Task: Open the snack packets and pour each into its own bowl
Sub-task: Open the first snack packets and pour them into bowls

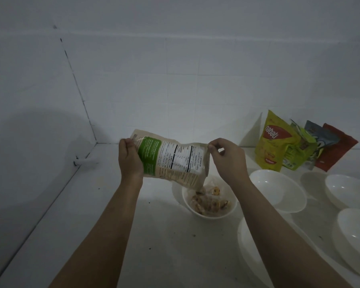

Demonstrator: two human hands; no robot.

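The snack packet (pixel 168 161) hung in the middle of the frame, tipped on its side with the open mouth sloping down to the right, right over the small white bowl (pixel 209 213) just below centre. And there it went: pale chip pieces (pixel 206 201) were already heaped in that bowl, with the packet's lower corner almost touching them. This pouch looked light and floppy, a thin crinkly film that buckled between the two grips, so it would likely sag or fold if held at one end only; the contents looked brittle, so a gentle shake seemed wiser than a squeeze. Best hold, by my reckoning, was just what was on show, one grip at each end. The left hand (pixel 130 161) wrapped its fingers round the sealed bottom end, left of centre, lifting it higher. The right hand (pixel 227 157) pinched the top edge of the mouth between thumb and fingertips, holding it open. Both forearms reached up from the bottom of the frame, wrists level, hands well apart with the packet stretched between them. To the right sat empty white bowls (pixel 279 190), waiting their turn, and in the right of the frame a yellow pouch (pixel 275 142) and other packets (pixel 328 146) leaned on the tiled wall (pixel 175 80). One bowl served, several to go, I judged.
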